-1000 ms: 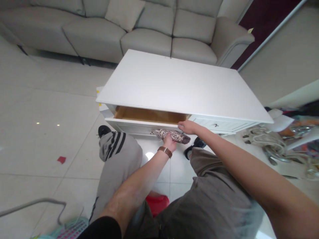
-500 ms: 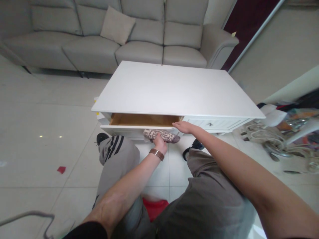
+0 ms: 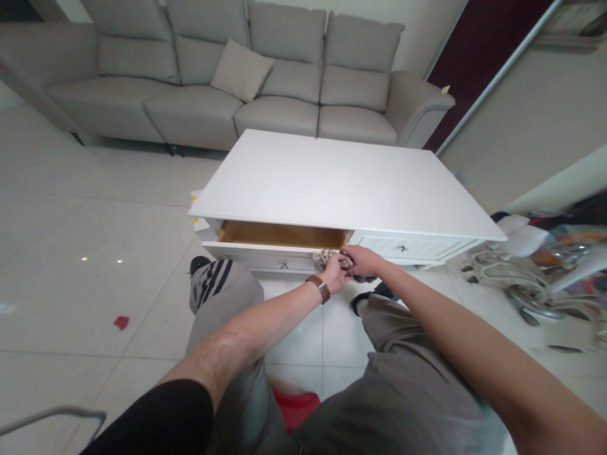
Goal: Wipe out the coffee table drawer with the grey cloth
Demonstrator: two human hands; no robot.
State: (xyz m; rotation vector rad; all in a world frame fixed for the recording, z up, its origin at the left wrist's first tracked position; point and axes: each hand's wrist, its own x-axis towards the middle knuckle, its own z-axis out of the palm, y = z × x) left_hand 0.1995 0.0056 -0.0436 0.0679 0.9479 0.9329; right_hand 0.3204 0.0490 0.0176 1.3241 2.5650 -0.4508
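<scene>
A white coffee table (image 3: 341,183) stands in front of me with its left drawer (image 3: 265,256) pulled open, showing a wooden inside. My left hand (image 3: 334,273), with a brown watch strap on the wrist, and my right hand (image 3: 363,260) meet at the drawer's right front corner. Both are closed on a brown and white patterned cloth (image 3: 326,256), which is bunched small and mostly hidden by the fingers. I am sitting low, my knees in grey trousers on either side of the drawer.
A grey sofa (image 3: 227,95) with a cushion stands behind the table. A second, shut drawer (image 3: 412,248) is on the table's right. Clutter and cables (image 3: 535,278) lie on the floor at right. A red object (image 3: 296,404) sits between my legs, and a red scrap (image 3: 121,322) on the tiles.
My right hand left the drawer's top edge and joined my left hand on the cloth. The cloth, stretched along the drawer front before, is now bunched at the drawer's right corner.
</scene>
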